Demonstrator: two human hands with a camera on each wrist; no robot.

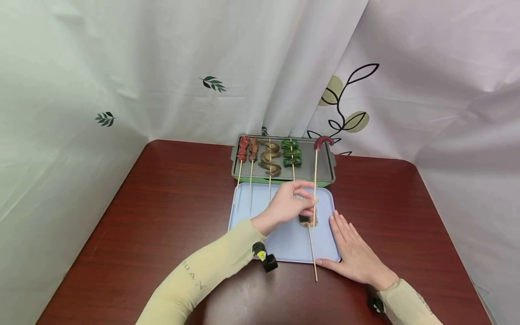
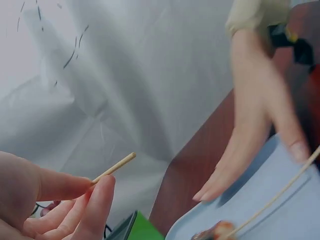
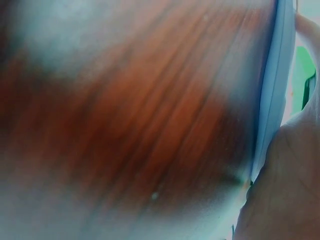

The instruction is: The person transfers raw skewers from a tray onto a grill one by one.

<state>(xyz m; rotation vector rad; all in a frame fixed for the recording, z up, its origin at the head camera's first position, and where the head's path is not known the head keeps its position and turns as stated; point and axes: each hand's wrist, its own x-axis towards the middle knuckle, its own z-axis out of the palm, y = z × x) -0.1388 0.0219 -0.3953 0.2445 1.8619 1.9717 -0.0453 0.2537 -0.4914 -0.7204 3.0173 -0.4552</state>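
Note:
My left hand (image 1: pixel 290 203) pinches a wooden skewer (image 1: pixel 315 176) between thumb and fingertips. A curved dark red piece (image 1: pixel 323 142) tops this skewer, overlapping the grill pan's right end in the head view. The stick's lower end (image 2: pixel 120 164) pokes out past the fingers in the left wrist view. Below it, another skewer (image 1: pixel 313 257) with browned, dark-marked food (image 1: pixel 305 220) lies on the light blue tray (image 1: pixel 280 243), its stick reaching past the front edge. Fingers straight, my right hand (image 1: pixel 357 257) rests at the tray's front right corner.
Behind the tray stands a grey grill pan (image 1: pixel 321 169) with a green side. Across it lie red meat (image 1: pixel 243 149), brown meat (image 1: pixel 253 150), wing-shaped (image 1: pixel 271 158) and green pepper skewers (image 1: pixel 292 153), sticks pointing forward. A pale curtain (image 1: pixel 170 67) hangs behind the dark red table (image 1: pixel 183 194).

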